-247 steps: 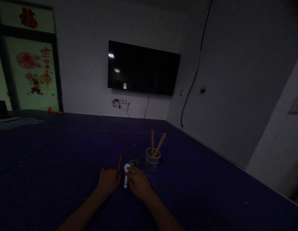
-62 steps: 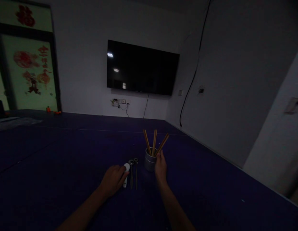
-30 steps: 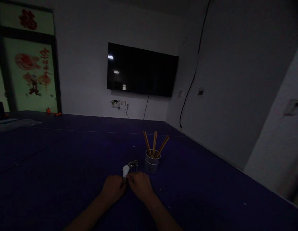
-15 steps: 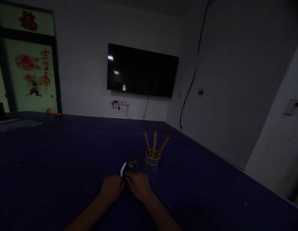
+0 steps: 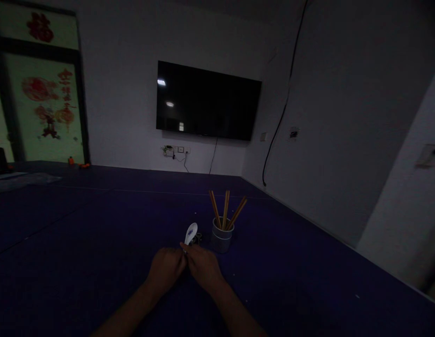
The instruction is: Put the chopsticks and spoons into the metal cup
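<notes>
White spoon (image 5: 191, 231) has turned, patterned bowl showing, pinched by left hand (image 5: 167, 267) and right hand (image 5: 204, 267).
Right of the grip, a cup (image 5: 221, 242) holds chopsticks (image 5: 226, 208).

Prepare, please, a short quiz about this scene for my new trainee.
1. True or false: the white spoon has a blue mark in its bowl.
2. Fill in: the chopsticks stand in a grey ____.
3. Choose: which hand is nearer to the chopsticks? (a) left; (b) right; (c) both equally near.

Key: 1. true; 2. cup; 3. b, the right hand.
</notes>
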